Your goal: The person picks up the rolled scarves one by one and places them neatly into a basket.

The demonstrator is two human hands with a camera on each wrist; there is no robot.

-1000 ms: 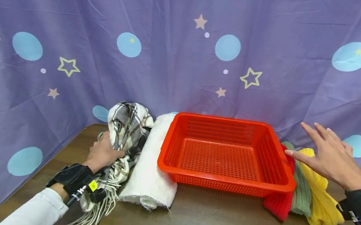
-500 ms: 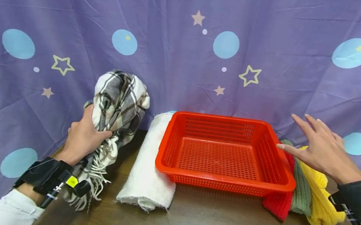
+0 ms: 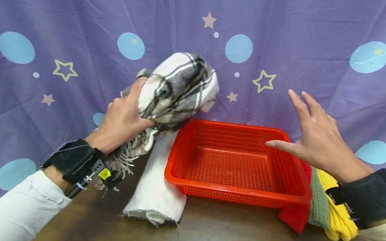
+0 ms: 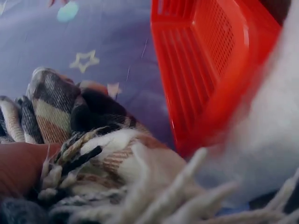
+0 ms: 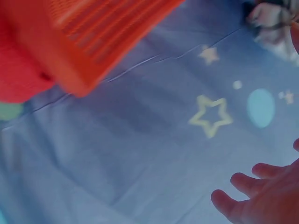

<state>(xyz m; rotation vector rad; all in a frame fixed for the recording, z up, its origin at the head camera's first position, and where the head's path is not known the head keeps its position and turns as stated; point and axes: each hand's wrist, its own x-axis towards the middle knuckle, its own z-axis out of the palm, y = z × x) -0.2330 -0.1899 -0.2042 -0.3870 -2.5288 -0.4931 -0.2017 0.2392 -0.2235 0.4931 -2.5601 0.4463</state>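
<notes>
My left hand [image 3: 123, 115] grips a bundled plaid scarf [image 3: 178, 90] in white, grey and black, its fringe dangling below the hand. The scarf is in the air, over the far end of a rolled white cloth [image 3: 156, 190] and by the left rear corner of a red plastic basket [image 3: 235, 190]. In the left wrist view the scarf's fringe [image 4: 159, 186] fills the lower part and the thumb [image 4: 28, 163] lies against it. Nothing is in my right hand [image 3: 320, 140], which hovers over the basket's right side with fingers spread and thumb apart.
Right of the basket lie a red knitted piece [image 3: 293, 217], a green knitted piece [image 3: 319, 204] and a yellow knitted piece [image 3: 338, 218], partly under the right arm. All stand on a brown wooden table [image 3: 222, 236]. A purple patterned curtain [image 3: 177, 14] hangs behind.
The left hand has lifted the plaid scarf off the table and carried it up, then right toward the basket. My right hand has moved left, over the basket's right side.
</notes>
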